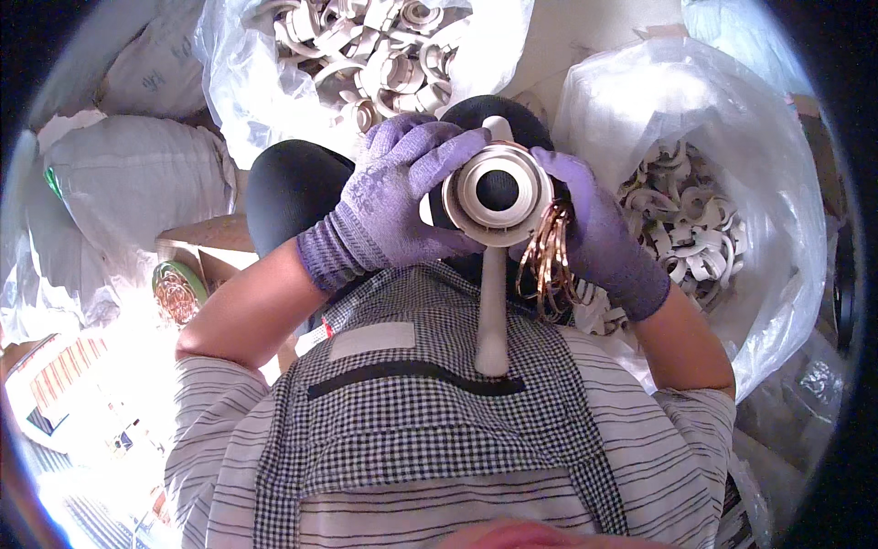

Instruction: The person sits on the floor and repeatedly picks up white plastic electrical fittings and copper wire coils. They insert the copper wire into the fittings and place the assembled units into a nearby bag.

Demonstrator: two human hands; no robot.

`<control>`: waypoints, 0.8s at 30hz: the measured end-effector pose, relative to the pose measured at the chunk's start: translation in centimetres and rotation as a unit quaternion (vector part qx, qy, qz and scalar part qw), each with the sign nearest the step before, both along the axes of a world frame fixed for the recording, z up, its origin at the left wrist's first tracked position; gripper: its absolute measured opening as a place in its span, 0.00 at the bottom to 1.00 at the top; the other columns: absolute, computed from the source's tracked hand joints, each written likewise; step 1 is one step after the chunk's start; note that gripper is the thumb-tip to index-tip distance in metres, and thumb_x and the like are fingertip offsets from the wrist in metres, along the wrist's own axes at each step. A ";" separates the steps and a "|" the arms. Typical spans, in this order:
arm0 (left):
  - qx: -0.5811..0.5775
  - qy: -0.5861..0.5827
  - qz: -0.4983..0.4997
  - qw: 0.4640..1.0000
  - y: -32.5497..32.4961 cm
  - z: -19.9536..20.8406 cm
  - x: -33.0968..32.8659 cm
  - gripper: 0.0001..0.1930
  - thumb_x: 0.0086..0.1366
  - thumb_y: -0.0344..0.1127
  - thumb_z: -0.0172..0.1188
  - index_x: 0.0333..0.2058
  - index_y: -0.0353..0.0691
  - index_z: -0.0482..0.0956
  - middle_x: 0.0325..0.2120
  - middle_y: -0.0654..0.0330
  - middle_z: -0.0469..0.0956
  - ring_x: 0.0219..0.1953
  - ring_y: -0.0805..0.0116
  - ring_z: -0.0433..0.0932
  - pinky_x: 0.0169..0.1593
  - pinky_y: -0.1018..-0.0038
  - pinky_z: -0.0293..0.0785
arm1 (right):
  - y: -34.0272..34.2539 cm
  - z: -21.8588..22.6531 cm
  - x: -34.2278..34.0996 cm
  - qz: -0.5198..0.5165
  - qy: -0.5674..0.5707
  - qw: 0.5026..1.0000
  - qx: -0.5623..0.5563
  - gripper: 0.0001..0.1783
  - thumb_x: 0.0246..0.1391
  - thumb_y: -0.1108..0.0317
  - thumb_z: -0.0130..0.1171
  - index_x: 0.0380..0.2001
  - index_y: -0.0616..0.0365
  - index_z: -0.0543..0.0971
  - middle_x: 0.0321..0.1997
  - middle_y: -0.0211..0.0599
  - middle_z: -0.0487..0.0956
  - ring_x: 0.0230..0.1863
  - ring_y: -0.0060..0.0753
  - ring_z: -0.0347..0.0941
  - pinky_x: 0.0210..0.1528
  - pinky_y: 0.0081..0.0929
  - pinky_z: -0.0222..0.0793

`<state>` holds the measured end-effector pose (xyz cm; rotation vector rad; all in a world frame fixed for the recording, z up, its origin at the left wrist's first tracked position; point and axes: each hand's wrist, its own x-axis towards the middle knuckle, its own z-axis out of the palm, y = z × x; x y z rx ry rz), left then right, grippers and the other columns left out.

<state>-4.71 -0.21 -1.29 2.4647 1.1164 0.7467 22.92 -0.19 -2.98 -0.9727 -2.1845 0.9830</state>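
Observation:
Both my gloved hands grip a cream plastic round part [497,220] with stepped rings and a dark round opening in its middle. From it a long tapered handle [492,311] points toward my body, and a short stub shows on the far side. My left hand [393,188], in a purple knit glove, wraps round its left side with the fingers over the far edge. My right hand [594,229], gloved the same way, is closed on its right side. A bundle of thin copper-coloured rings [551,265] hangs beside the right fingers; what holds it is hidden.
A clear bag [229,82] of cream plastic ring parts [393,69] stands ahead. Another clear bag [786,220] on the right holds curved cream pieces [700,224]. To the left are a cardboard box [210,242], a green-rimmed roll of copper-coloured rings [176,288] and a white sack [137,174].

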 end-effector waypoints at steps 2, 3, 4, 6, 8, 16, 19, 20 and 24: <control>0.004 -0.005 -0.006 1.000 -0.1 -0.3 -0.1 0.50 0.41 0.54 0.79 0.63 0.44 0.70 0.51 0.50 0.75 0.54 0.45 0.72 0.60 0.50 0.66 | -0.2 0.4 -0.4 -0.006 -0.008 1.000 -0.014 0.44 0.46 0.62 0.75 0.63 0.63 0.66 0.63 0.54 0.73 0.65 0.56 0.70 0.67 0.42 0.66; 0.012 -0.018 -0.010 1.000 -0.1 -0.3 -0.2 0.50 0.40 0.53 0.80 0.62 0.43 0.70 0.51 0.50 0.75 0.53 0.45 0.72 0.61 0.50 0.65 | -0.1 1.0 -0.5 -0.004 -0.015 1.000 -0.024 0.44 0.45 0.62 0.76 0.63 0.63 0.65 0.63 0.54 0.73 0.65 0.56 0.70 0.67 0.42 0.66; 0.016 -0.021 -0.012 1.000 0.0 -0.4 -0.2 0.50 0.39 0.53 0.80 0.62 0.43 0.70 0.51 0.50 0.75 0.54 0.44 0.72 0.60 0.50 0.65 | 0.1 1.5 -0.6 -0.001 -0.020 0.999 -0.034 0.45 0.45 0.62 0.76 0.63 0.63 0.65 0.63 0.54 0.72 0.65 0.56 0.70 0.67 0.42 0.66; 0.022 -0.029 -0.017 0.999 0.1 -0.9 0.0 0.50 0.38 0.53 0.80 0.62 0.43 0.70 0.51 0.50 0.75 0.54 0.44 0.72 0.60 0.50 0.65 | 0.7 3.1 -0.8 0.011 -0.037 0.998 -0.051 0.45 0.47 0.64 0.75 0.65 0.60 0.64 0.63 0.53 0.73 0.63 0.52 0.72 0.65 0.41 0.68; 0.033 -0.055 -0.025 0.998 0.1 -1.2 0.5 0.50 0.36 0.52 0.81 0.61 0.43 0.71 0.50 0.49 0.75 0.55 0.43 0.71 0.61 0.49 0.64 | 0.6 4.1 -0.8 0.013 -0.066 0.996 -0.058 0.45 0.46 0.65 0.74 0.67 0.58 0.64 0.62 0.52 0.74 0.61 0.54 0.73 0.64 0.41 0.69; 0.001 -0.056 -0.043 0.997 0.4 -0.9 0.9 0.53 0.35 0.54 0.81 0.61 0.43 0.70 0.53 0.48 0.73 0.57 0.39 0.69 0.62 0.45 0.62 | 1.7 2.9 0.1 0.049 -0.038 0.994 -0.086 0.50 0.45 0.60 0.76 0.70 0.55 0.64 0.63 0.50 0.76 0.63 0.48 0.75 0.64 0.38 0.70; 0.012 -0.082 -0.051 0.995 0.6 -1.9 0.7 0.54 0.34 0.54 0.81 0.62 0.43 0.69 0.56 0.47 0.73 0.59 0.40 0.70 0.65 0.44 0.59 | 2.1 3.2 0.0 0.060 -0.069 0.991 -0.095 0.52 0.43 0.57 0.78 0.70 0.55 0.64 0.63 0.49 0.77 0.63 0.47 0.75 0.63 0.38 0.71; 0.015 -0.081 -0.050 0.995 0.7 -2.2 0.7 0.55 0.34 0.54 0.81 0.63 0.43 0.68 0.57 0.47 0.72 0.60 0.40 0.70 0.65 0.43 0.58 | 2.5 4.1 -0.2 0.063 -0.103 0.986 -0.112 0.53 0.42 0.55 0.79 0.70 0.55 0.64 0.63 0.49 0.77 0.63 0.46 0.75 0.63 0.37 0.71; 0.025 -0.088 -0.050 0.995 1.1 -3.2 1.0 0.56 0.35 0.55 0.81 0.64 0.42 0.67 0.60 0.43 0.71 0.63 0.42 0.69 0.69 0.42 0.54 | 2.8 3.0 0.2 0.060 -0.092 0.992 -0.059 0.47 0.51 0.54 0.71 0.72 0.42 0.62 0.51 0.55 0.81 0.52 0.58 0.79 0.53 0.43 0.77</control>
